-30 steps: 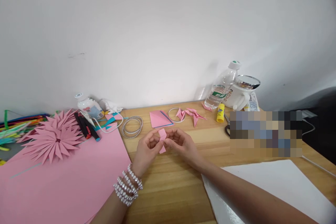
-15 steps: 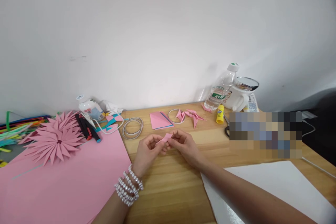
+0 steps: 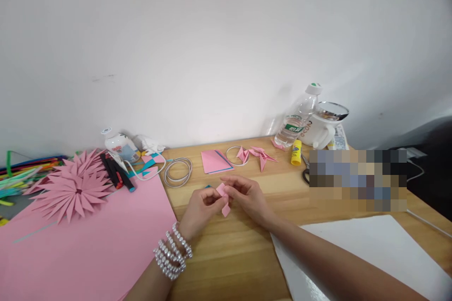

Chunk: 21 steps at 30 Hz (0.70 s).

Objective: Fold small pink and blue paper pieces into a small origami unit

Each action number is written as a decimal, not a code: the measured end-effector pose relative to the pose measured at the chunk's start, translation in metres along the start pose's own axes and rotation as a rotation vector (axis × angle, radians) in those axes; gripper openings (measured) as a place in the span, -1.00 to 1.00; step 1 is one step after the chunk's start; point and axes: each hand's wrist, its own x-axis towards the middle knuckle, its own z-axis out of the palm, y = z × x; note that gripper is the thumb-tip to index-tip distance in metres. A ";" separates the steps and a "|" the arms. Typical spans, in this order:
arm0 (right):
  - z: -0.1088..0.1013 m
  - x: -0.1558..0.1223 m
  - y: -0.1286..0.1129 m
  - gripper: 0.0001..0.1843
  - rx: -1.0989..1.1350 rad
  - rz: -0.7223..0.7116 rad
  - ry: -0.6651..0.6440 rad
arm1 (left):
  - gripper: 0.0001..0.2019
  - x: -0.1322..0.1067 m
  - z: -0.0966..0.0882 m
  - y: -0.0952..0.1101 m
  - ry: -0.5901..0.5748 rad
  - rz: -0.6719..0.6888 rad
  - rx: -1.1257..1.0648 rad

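Note:
A small piece of folded pink paper [image 3: 226,209] is pinched between my two hands above the wooden table [image 3: 212,263]. My left hand [image 3: 201,207], with pearl bracelets at the wrist, grips it from the left. From the right, my right hand [image 3: 249,197] closes thumb and fingers on its upper part. Some of the paper is hidden by my fingers. A dark teal corner [image 3: 208,186] shows just behind my left fingers. Farther back lie a stack of pink paper squares [image 3: 214,162] and folded pink pieces [image 3: 262,157] beside a metal ring [image 3: 233,156].
Pink paper flowers [image 3: 76,191] and markers [image 3: 116,174] lie on a large pink sheet [image 3: 88,263] at left. Coiled rings [image 3: 177,172] are nearby. Right of centre stand a water bottle [image 3: 294,124], a mug [image 3: 322,127] and a glue stick [image 3: 296,153]. A white board [image 3: 367,244] lies at front right.
The pink paper has turned in my fingers, and a lower end now hangs below them. A teal corner has come into view behind my left hand.

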 end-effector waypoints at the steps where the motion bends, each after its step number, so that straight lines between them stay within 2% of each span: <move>1: 0.000 0.000 0.000 -0.71 0.015 0.009 -0.002 | -0.79 0.000 0.000 0.000 0.021 -0.010 -0.019; 7: 0.001 0.000 -0.004 -0.75 -0.075 0.004 -0.082 | -0.82 -0.001 0.003 0.001 0.141 0.023 -0.142; 11: 0.001 -0.001 -0.003 -0.74 -0.126 0.000 -0.071 | -0.87 -0.003 0.006 -0.002 0.126 0.106 -0.085; 17: 0.000 0.000 0.001 -0.75 -0.187 -0.015 -0.037 | -0.83 -0.006 0.007 0.003 0.071 0.157 0.039; 21: 0.000 0.000 0.001 -0.73 -0.239 -0.036 0.035 | -0.76 -0.006 0.007 0.006 0.126 0.169 0.043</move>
